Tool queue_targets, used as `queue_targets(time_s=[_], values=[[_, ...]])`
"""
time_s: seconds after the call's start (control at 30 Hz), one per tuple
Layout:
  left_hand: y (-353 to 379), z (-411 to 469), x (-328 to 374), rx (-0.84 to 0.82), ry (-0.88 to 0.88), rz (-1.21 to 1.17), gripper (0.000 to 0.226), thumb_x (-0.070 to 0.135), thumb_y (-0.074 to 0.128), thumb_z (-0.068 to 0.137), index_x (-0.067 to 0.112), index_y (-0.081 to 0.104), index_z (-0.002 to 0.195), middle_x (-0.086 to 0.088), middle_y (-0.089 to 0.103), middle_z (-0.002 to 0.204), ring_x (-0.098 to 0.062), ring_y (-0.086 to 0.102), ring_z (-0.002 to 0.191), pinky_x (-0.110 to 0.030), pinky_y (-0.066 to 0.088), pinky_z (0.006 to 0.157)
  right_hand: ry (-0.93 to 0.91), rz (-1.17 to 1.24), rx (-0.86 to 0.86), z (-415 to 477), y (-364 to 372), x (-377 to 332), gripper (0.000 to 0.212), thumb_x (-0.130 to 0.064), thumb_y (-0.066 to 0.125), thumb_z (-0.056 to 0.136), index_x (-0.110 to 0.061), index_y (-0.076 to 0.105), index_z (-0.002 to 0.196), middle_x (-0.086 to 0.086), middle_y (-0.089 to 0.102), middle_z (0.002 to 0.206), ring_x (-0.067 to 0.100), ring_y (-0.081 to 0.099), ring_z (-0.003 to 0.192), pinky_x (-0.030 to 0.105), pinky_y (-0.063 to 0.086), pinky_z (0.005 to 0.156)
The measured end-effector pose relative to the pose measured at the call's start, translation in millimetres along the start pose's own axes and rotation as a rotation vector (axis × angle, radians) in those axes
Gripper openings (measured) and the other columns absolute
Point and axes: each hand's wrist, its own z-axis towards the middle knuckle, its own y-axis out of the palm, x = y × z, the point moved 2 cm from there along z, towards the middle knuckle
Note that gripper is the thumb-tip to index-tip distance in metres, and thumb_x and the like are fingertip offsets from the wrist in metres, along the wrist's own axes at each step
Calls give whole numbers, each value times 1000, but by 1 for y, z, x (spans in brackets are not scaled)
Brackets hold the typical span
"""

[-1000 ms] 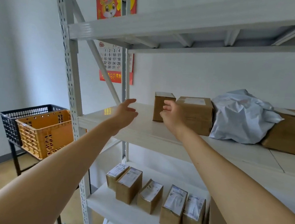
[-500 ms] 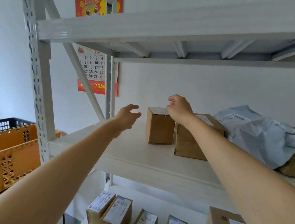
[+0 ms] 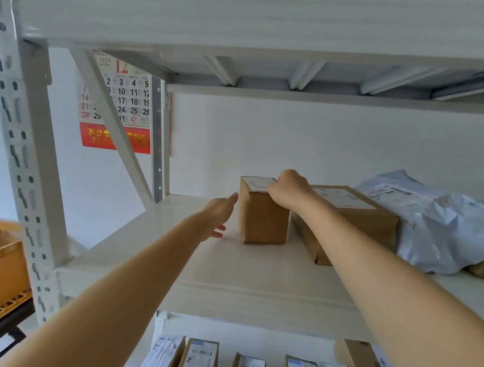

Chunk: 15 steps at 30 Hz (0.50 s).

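Our left hand [image 3: 218,213]: was spread open, just beside the small cardboard box [image 3: 262,217].
Our right hand [image 3: 289,190]: gripped that box's top.

Left hand [image 3: 218,216] has moved up beside the small box [image 3: 262,217].

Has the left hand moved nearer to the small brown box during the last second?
Yes. The left hand has moved to the right, toward the small box; its fingertips now almost reach the left side of the box.

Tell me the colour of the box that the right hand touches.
The box is brown; head view.
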Motion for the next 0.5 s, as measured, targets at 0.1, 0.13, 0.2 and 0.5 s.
queue_targets(time_s=[0.1, 0.13, 0.2, 0.5], values=[[-7, 14, -3, -41, 2, -33, 63, 58, 29, 104, 15, 41, 149, -10, 49, 122, -32, 53, 111, -41, 48, 92, 82, 144, 1, 6, 10, -3, 13, -15, 45, 99, -11, 49, 88, 2, 46, 78, 13, 44, 68, 25, 33, 55], [-8, 18, -4, -55, -2, -42, 63, 58, 27, 104, 16, 43, 147, -11, 50, 122, -33, 54, 114, -42, 48, 94, 114, 219, -6, 8, 14, -3, 10, -18, 47, 99, -10, 53, 100, 4, 52, 85, 15, 51, 77, 26, 40, 63], [-10, 24, -4, -92, -18, -67, 63, 59, 25, 103, 18, 47, 145, -14, 54, 126, -35, 56, 118, -45, 49, 100, 203, 388, -38, 16, 26, 0, 27, -24, 51, 98, -6, 54, 118, 8, 61, 104, 21, 60, 97, 34, 51, 85], [-26, 51, -4, -176, -54, -301, 48, 65, 29, 101, 31, 46, 130, -14, 58, 115, -40, 62, 110, -50, 52, 96, 232, 708, 54, 41, 66, -3, 41, -33, 55, 98, -9, 55, 132, 8, 62, 125, 21, 58, 108, 27, 43, 74]])
